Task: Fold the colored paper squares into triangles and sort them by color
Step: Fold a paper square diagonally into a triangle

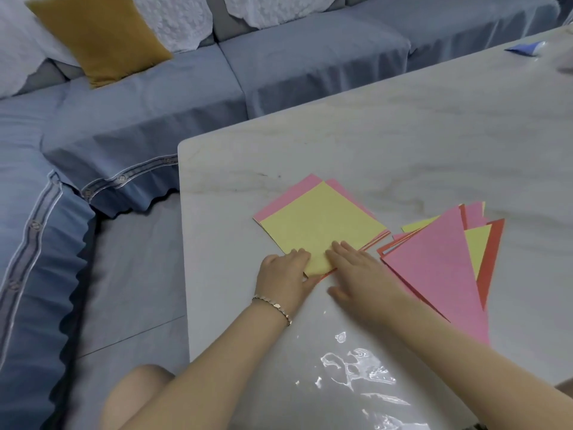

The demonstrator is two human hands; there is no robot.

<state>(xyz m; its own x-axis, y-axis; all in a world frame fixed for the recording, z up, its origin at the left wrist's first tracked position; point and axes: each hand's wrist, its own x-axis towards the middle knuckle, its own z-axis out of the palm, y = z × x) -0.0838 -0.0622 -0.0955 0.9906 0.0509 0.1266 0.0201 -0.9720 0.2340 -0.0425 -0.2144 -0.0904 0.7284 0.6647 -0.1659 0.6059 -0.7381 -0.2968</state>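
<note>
– Two hands, one stack, one pile: is that the whole head-view entry?

– Nearly. Item one, the stack of squares (pixel 322 225): it lies flat on the table (pixel 403 135) near its left edge, with a yellow square (pixel 325 218) on top and pink sheets (pixel 288 195) showing past its far edges.

– And the hands?

– Left hand (pixel 285 274): fingers bent, tips on the near corner of the yellow square, thumb lying by that corner. I cannot tell whether it pinches the sheet. There is a bracelet (pixel 274 305) on that wrist. Right hand (pixel 362 271): spread flat, straight fingers pressing the same sheet just beside the left hand's fingertips.

– Item two?

– The pile of triangles (pixel 434 265), just right of the stack and partly under the right forearm. A pink triangle (pixel 440 274) is on top, a yellow triangle (pixel 477 243) beside it, and a red triangle (pixel 494 256) along the right edge. The colours overlap in a single heap.

– Sundries?

– A clear plastic wrapper (pixel 356 367) on the table's near part, between the forearms. A small blue object (pixel 524 48) at the far right, too blurred to name. Beyond the table, a blue-grey sofa (pixel 279 63) with a mustard cushion (pixel 99 38).
</note>
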